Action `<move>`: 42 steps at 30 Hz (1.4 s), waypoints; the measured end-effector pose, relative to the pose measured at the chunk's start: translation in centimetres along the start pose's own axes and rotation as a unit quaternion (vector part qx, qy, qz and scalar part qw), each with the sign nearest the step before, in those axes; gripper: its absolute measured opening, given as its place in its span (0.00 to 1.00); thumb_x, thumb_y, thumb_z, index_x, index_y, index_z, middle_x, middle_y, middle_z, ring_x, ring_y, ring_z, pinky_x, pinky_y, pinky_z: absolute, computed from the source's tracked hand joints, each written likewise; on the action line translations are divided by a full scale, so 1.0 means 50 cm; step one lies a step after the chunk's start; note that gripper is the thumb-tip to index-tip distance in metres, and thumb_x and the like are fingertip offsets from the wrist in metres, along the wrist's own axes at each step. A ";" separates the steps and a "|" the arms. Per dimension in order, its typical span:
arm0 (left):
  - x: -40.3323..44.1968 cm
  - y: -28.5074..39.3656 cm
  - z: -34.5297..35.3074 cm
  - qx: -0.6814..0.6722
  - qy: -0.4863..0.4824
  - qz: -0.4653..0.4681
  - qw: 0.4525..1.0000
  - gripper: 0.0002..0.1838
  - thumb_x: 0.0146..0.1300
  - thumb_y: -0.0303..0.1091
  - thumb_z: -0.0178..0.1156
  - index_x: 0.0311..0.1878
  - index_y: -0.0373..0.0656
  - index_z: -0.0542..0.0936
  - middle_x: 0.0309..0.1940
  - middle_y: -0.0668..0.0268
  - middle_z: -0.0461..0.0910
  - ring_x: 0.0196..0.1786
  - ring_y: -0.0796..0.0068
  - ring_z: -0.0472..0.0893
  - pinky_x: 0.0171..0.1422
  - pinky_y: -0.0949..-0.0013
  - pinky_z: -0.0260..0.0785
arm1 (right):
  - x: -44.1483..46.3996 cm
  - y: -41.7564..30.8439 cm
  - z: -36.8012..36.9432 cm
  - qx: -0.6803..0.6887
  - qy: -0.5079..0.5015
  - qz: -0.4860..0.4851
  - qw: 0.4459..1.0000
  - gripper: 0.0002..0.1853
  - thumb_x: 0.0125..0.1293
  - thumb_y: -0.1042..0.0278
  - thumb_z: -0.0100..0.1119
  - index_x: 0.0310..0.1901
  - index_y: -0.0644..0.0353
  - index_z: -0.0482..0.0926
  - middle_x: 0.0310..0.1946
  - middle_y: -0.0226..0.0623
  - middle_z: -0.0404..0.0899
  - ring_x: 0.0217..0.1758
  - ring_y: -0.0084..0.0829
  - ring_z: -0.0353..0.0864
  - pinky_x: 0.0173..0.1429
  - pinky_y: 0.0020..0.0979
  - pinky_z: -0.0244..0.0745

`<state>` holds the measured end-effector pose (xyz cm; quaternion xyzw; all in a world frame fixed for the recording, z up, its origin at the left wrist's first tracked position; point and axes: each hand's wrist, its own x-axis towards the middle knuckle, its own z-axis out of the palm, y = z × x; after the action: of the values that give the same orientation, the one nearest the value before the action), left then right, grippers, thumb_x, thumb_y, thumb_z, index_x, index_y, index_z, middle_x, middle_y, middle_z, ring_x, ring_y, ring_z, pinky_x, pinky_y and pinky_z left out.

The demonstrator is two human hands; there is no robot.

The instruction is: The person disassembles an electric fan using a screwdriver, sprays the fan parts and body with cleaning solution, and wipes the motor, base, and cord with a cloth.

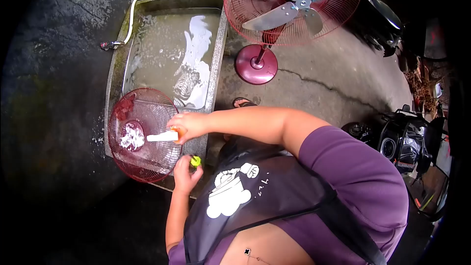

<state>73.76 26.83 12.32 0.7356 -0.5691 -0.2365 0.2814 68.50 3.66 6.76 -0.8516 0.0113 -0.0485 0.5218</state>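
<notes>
My right hand (189, 125) is closed around an orange item (179, 134) with a long white part (163, 137) extending left over the red fan guard (121, 159). I cannot tell whether that part is solid. White foam (132, 135) covers much of the guard's round centre, and a reddish cloth-like piece (124, 107) lies near its upper left edge. Nearer my body, my left hand (186, 174) grips a small item with a yellow-green top (196, 161). The guard rests across the near end of a stone basin (112, 88).
Cloudy, sudsy water (162, 44) fills the basin. A white hose (131, 22) hooks over its rim near a tap (113, 45). Beyond stands a red fan with bare metal blades (302, 3) on a round base (256, 64). Black equipment (405, 140) sits at the right.
</notes>
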 end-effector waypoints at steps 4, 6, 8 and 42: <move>0.055 0.081 -0.020 -0.057 0.082 0.086 0.991 0.19 0.48 0.23 0.67 0.45 0.36 0.75 0.42 0.52 0.82 0.43 0.52 0.82 0.50 0.58 0.75 | -0.075 0.028 -0.020 0.055 0.055 0.000 0.997 0.43 0.57 0.54 0.73 0.72 0.58 0.66 0.65 0.49 0.72 0.68 0.50 0.71 0.73 0.42 0.66; 0.090 0.117 -0.021 -0.132 0.129 0.125 0.975 0.20 0.49 0.22 0.67 0.47 0.37 0.75 0.42 0.53 0.82 0.43 0.55 0.82 0.51 0.59 0.75 | -0.121 0.040 -0.036 0.047 0.113 0.010 0.992 0.38 0.61 0.56 0.69 0.71 0.58 0.67 0.64 0.49 0.73 0.67 0.48 0.73 0.72 0.40 0.67; 0.131 0.142 -0.008 -0.194 0.143 0.146 0.959 0.19 0.51 0.22 0.66 0.47 0.37 0.75 0.43 0.54 0.82 0.45 0.60 0.82 0.55 0.61 0.74 | -0.183 0.042 -0.066 0.083 0.177 0.062 0.979 0.29 0.70 0.57 0.59 0.70 0.58 0.69 0.60 0.45 0.76 0.65 0.41 0.75 0.69 0.37 0.70; 0.719 0.546 0.271 -0.170 0.087 0.110 0.975 0.25 0.60 0.24 0.65 0.62 0.45 0.78 0.56 0.59 0.73 0.58 0.65 0.73 0.62 0.65 0.68 | -1.022 -0.126 -0.612 0.230 0.514 0.284 0.777 0.19 0.66 0.62 0.65 0.55 0.59 0.78 0.41 0.36 0.80 0.39 0.27 0.77 0.47 0.28 0.73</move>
<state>54.14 -15.30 20.10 0.6279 -0.5709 -0.2326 0.4751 14.54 -17.08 22.53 -0.5131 0.5070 -0.3296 0.6091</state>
